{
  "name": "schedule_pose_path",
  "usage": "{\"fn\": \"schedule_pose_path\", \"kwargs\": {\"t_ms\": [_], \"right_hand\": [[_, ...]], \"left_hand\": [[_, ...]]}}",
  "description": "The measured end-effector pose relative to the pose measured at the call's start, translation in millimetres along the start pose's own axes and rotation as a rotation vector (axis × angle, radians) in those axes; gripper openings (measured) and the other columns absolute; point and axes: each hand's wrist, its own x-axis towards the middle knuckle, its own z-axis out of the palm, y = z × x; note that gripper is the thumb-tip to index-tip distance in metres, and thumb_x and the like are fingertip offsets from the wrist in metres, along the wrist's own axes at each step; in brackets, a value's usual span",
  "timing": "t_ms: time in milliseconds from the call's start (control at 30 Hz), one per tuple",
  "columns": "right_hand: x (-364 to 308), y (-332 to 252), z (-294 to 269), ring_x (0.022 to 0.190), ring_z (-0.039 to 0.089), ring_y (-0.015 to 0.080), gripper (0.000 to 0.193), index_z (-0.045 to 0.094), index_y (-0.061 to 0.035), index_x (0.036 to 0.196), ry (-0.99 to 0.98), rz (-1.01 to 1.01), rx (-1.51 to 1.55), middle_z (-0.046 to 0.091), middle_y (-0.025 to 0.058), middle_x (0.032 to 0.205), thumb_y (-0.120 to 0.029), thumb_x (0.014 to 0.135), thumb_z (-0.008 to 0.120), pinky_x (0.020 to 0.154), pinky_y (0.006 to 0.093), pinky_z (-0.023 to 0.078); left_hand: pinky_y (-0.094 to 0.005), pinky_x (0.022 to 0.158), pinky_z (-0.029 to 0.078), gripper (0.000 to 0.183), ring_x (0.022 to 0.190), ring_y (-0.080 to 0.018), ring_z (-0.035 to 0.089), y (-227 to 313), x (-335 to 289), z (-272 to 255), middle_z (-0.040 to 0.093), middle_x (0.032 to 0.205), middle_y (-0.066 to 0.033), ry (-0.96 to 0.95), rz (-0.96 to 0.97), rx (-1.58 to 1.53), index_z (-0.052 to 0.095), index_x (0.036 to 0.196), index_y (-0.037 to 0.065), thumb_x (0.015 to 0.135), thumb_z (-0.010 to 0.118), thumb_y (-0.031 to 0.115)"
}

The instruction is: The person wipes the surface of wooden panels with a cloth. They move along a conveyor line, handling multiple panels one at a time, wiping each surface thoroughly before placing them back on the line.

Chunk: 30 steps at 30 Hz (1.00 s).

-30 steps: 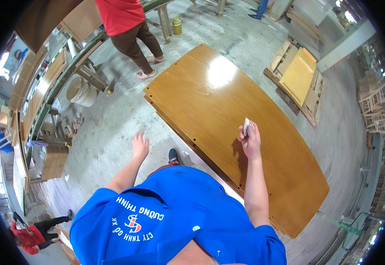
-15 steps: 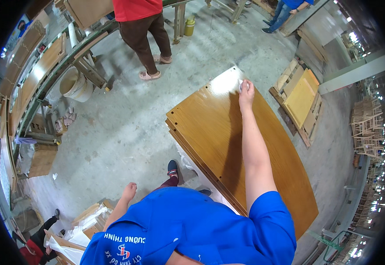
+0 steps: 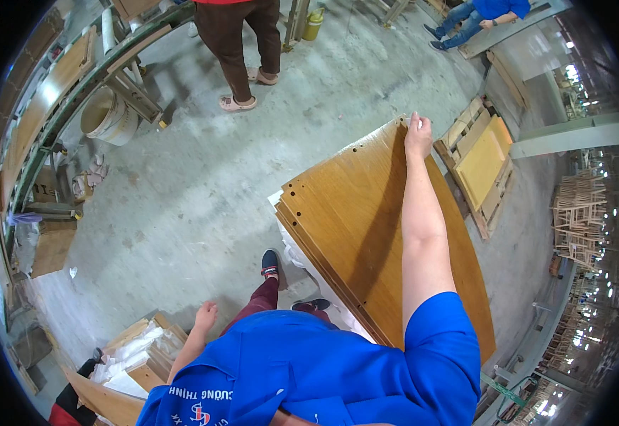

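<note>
A stack of brown wooden panels with one curved long side lies in front of me to the right; dark round holes run near its edges. My right hand is at the far corner of the top panel, arm stretched out, fingers pinched together. A small whitish bit shows at the fingertips, too small to name. My left hand hangs low at my left side, away from the panels, its fingers loosely curled with nothing seen in them. White wrapping shows under the stack's left edge.
A pallet with a yellowish panel lies beyond the stack at right. Wrapped wooden pieces are at lower left. A white bucket stands under a long bench. One person stands ahead; another sits at far right.
My right hand has moved from the top panel's surface out to its far corner. The left hand still hangs at my side. The view has shifted slightly.
</note>
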Motion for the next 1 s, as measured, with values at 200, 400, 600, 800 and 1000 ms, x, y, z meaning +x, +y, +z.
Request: {"fn": "schedule_pose_path", "kwargs": {"t_ms": [200, 400, 600, 800, 1000], "right_hand": [[5.8, 3.8, 4.6, 0.088, 0.059, 0.0329, 0.047, 0.058, -0.0116, 0.097, -0.006, -0.018, -0.085, 0.063, 0.0135, 0.092, -0.054, 0.084, 0.041, 0.073, 0.0426, 0.045], [8.4, 3.7, 7.1, 0.088, 0.059, 0.0334, 0.047, 0.059, -0.0125, 0.097, 0.015, -0.025, -0.122, 0.064, 0.0136, 0.092, -0.054, 0.084, 0.041, 0.072, 0.0433, 0.045], [7.8, 4.8, 11.3, 0.082, 0.06, 0.0351, 0.045, 0.058, -0.0152, 0.095, 0.054, -0.057, -0.17, 0.064, 0.0144, 0.084, -0.055, 0.085, 0.04, 0.068, 0.0451, 0.045], [6.8, 6.3, 10.7, 0.081, 0.06, 0.035, 0.044, 0.059, -0.0145, 0.094, 0.059, -0.055, -0.149, 0.064, 0.0147, 0.083, -0.054, 0.085, 0.04, 0.067, 0.0452, 0.045], [-10.7, 4.3, 8.2, 0.082, 0.061, 0.0342, 0.045, 0.059, -0.0122, 0.094, 0.04, -0.104, -0.11, 0.064, 0.0142, 0.084, -0.052, 0.085, 0.041, 0.068, 0.0446, 0.045]], "left_hand": [[-0.032, 0.064, 0.049, 0.032, 0.068, -0.0209, 0.062, 4.2, 9.5, -1.8, 0.063, 0.088, -0.0124, 0.008, 0.025, 0.039, 0.054, 0.104, 0.001, 0.084, 0.048, 0.025], [-0.0319, 0.066, 0.05, 0.031, 0.078, -0.0215, 0.061, 18.1, 28.4, 8.3, 0.062, 0.092, -0.0138, -0.006, 0.075, -0.034, 0.054, 0.105, 0.001, 0.085, 0.047, 0.024], [-0.0301, 0.066, 0.05, 0.028, 0.08, -0.02, 0.06, 23.2, 36.3, 10.2, 0.062, 0.092, -0.0126, -0.04, 0.059, -0.081, 0.054, 0.105, 0.003, 0.088, 0.044, 0.022], [-0.0298, 0.063, 0.049, 0.028, 0.071, -0.0193, 0.06, 19.2, 36.4, 6.3, 0.062, 0.087, -0.0113, -0.046, 0.023, -0.054, 0.054, 0.103, 0.002, 0.087, 0.045, 0.024], [-0.0316, 0.06, 0.047, 0.028, 0.061, -0.0183, 0.059, 12.8, 37.5, 10.4, 0.062, 0.08, -0.0097, -0.005, 0.094, -0.064, 0.055, 0.101, 0.003, 0.087, 0.045, 0.025]]}}
